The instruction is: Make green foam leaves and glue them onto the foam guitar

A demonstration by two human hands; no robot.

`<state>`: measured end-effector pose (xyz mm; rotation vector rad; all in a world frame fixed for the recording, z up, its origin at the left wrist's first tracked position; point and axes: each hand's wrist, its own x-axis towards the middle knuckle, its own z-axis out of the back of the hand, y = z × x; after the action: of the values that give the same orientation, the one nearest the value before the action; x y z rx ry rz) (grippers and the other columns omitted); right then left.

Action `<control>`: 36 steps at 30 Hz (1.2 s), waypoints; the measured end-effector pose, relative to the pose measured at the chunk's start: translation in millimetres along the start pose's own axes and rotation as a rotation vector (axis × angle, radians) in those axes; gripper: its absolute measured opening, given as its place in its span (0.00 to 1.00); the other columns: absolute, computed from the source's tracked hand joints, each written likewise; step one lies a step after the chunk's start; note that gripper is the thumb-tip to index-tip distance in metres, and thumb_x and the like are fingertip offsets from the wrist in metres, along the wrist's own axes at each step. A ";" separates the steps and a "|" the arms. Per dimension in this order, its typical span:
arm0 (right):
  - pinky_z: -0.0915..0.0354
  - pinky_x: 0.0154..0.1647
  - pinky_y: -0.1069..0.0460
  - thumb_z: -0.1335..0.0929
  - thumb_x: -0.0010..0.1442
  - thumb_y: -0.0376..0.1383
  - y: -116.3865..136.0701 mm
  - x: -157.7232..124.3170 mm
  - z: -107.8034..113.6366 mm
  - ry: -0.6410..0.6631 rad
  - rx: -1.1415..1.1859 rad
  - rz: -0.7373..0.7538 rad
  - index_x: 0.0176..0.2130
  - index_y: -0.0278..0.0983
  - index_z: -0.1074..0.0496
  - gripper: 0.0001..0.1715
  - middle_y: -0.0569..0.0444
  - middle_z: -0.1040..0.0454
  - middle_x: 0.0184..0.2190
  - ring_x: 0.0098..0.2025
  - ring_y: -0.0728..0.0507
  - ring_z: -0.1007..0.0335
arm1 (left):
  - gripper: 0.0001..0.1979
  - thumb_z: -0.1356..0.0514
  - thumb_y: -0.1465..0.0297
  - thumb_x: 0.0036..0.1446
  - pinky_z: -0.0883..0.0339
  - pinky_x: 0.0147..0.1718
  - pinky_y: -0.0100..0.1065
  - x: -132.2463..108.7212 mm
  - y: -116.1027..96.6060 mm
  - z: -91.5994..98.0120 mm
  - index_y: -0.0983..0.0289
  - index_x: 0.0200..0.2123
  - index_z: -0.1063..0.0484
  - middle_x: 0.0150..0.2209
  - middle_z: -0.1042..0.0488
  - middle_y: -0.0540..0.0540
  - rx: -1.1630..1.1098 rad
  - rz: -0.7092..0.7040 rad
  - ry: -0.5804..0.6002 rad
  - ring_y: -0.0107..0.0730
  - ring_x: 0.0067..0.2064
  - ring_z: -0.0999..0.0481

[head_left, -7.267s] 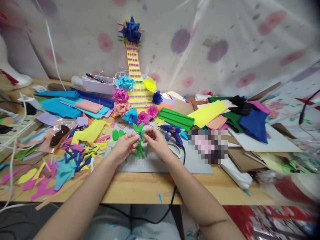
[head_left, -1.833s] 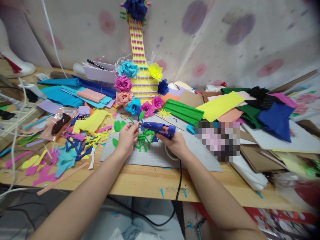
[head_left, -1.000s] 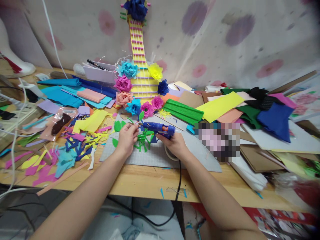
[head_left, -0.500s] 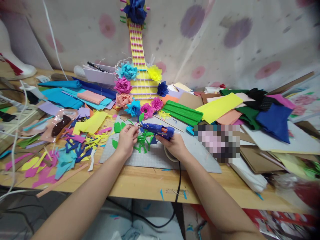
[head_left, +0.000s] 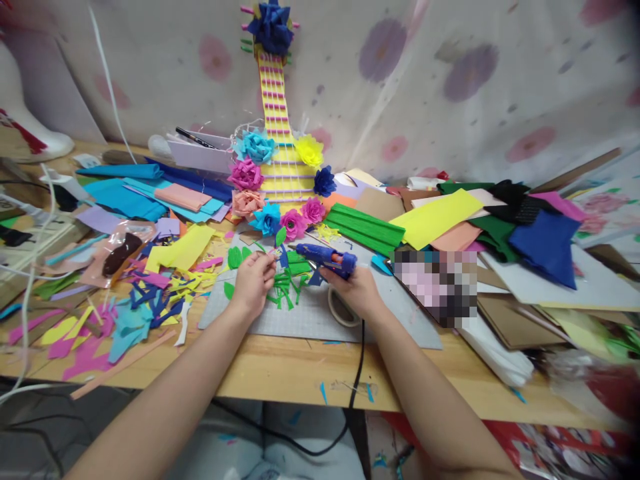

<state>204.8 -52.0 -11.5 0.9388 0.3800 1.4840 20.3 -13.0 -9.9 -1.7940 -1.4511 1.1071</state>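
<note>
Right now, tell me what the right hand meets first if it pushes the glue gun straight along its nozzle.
Likely the green leaf piece pinched in the left hand, ahead of the glue gun; depth unclear.

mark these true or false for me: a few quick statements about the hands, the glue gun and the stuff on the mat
1. The right hand holds a blue glue gun. True.
2. The glue gun's nozzle points right. False: it points left, toward the left hand.
3. The left hand lies flat and empty on the mat. False: its fingers pinch a small green leaf.
4. A white roll lies on the mat under the right hand. True.
5. The paper guitar lies flat on the floor. False: it stands at the back of the table, against the cloth.
</note>
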 end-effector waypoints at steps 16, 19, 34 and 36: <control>0.38 0.35 0.49 0.33 0.47 0.50 -63.0 19.0 19.6 -0.009 -0.189 -0.147 0.36 0.35 0.28 0.23 0.50 0.27 0.29 0.34 0.43 0.34 | 0.11 0.39 0.72 0.41 0.63 0.10 0.18 1.5 0.3 2.1 0.66 0.21 0.41 0.17 0.39 0.45 -0.003 -0.012 0.008 0.12 0.14 0.49; 0.38 0.38 0.48 0.31 0.43 0.51 -59.5 18.0 25.2 -0.077 -0.187 -0.164 0.38 0.34 0.30 0.28 0.49 0.29 0.32 0.37 0.42 0.35 | 0.12 0.38 0.72 0.41 0.62 0.11 0.18 1.4 0.1 2.4 0.66 0.21 0.42 0.17 0.39 0.45 -0.001 -0.013 0.022 0.12 0.14 0.50; 0.38 0.32 0.53 0.34 0.53 0.41 36.5 14.5 -6.0 -0.097 0.341 0.016 0.33 0.38 0.35 0.09 0.56 0.33 0.30 0.29 0.50 0.37 | 0.13 0.36 0.67 0.40 0.62 0.12 0.20 -2.2 1.2 2.0 0.66 0.23 0.38 0.18 0.39 0.45 0.027 -0.006 0.110 0.12 0.15 0.50; 0.38 0.32 0.53 0.35 0.53 0.41 39.4 20.0 -16.8 -0.083 0.373 -0.012 0.33 0.38 0.35 0.09 0.56 0.32 0.30 0.29 0.50 0.37 | 0.13 0.35 0.67 0.40 0.62 0.12 0.20 -2.9 2.2 1.8 0.66 0.23 0.37 0.17 0.39 0.44 0.061 -0.007 0.103 0.13 0.15 0.49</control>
<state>168.2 -34.9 13.1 1.2860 0.6138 1.3821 19.6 -16.4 -11.9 -1.7758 -1.3484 1.0294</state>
